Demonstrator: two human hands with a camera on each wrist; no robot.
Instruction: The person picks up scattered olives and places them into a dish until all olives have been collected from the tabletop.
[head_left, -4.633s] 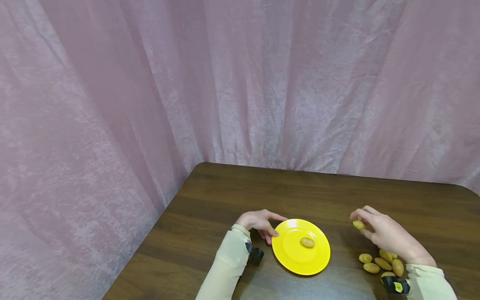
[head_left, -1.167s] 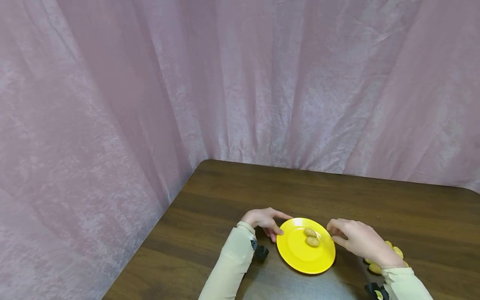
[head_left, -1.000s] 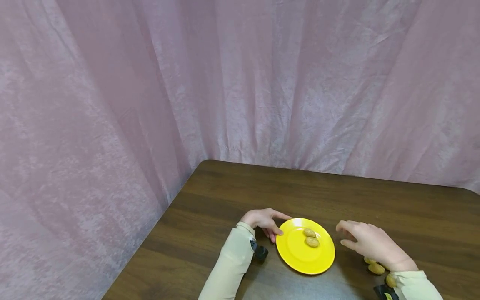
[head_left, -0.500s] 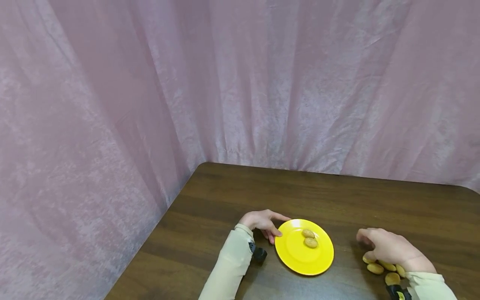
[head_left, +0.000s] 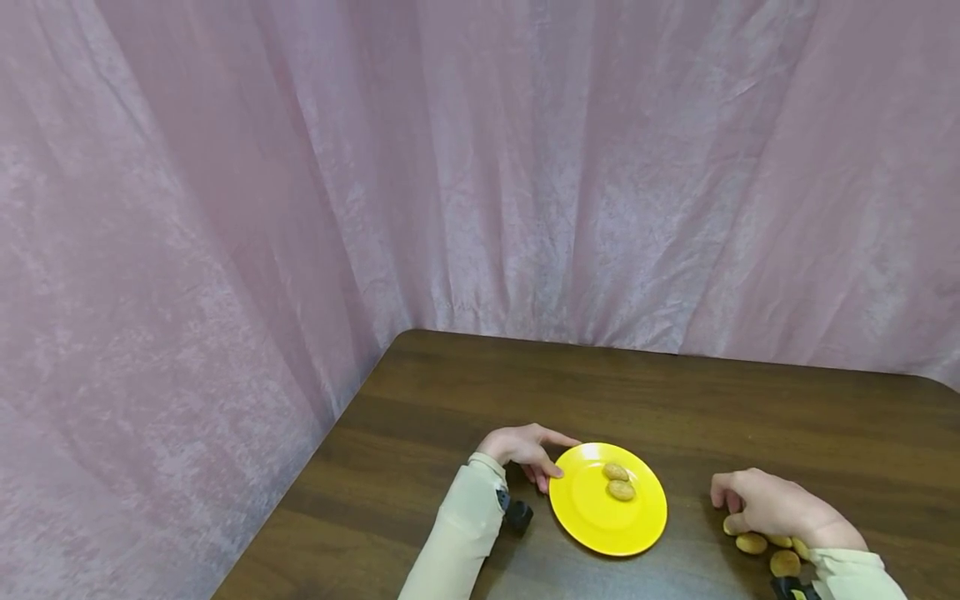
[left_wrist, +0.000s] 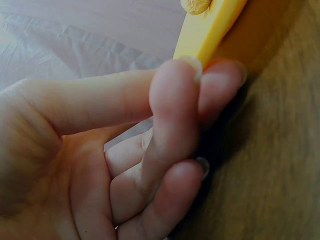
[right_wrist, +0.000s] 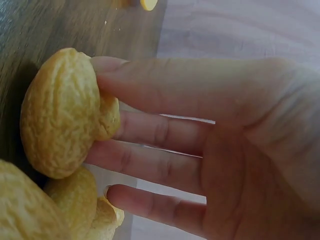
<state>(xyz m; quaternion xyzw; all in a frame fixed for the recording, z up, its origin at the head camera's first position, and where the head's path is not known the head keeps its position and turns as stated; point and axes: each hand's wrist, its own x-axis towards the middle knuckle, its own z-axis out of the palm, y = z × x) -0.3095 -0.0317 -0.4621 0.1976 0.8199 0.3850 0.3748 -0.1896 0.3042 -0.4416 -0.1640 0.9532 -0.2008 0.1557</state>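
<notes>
A round yellow plate (head_left: 588, 517) lies on the dark wooden table. Two wrinkled, yellow-brown oval pieces (head_left: 620, 490) rest on it, side by side. The left hand (head_left: 522, 452) grips the plate's left rim between thumb and fingers; the left wrist view shows the fingertips at the plate's edge (left_wrist: 212, 32). At the right, the right hand (head_left: 776, 507) reaches down into a pile of similar oval pieces (head_left: 752, 543). In the right wrist view, its thumb and fingers pinch one oval piece (right_wrist: 108, 119), partly hidden behind a larger-looking oval piece (right_wrist: 61, 112).
The brown table (head_left: 525, 375) ends at a pink curtain (head_left: 562, 167) behind and to the left. Bare tabletop shows between the plate and the pile. A black wrist camera (head_left: 517, 517) is strapped under the left wrist.
The right hand has moved from the plate's right edge back to the pile and down onto a piece. Over the longer span, a second oval piece has come onto the plate. The left hand stays put.
</notes>
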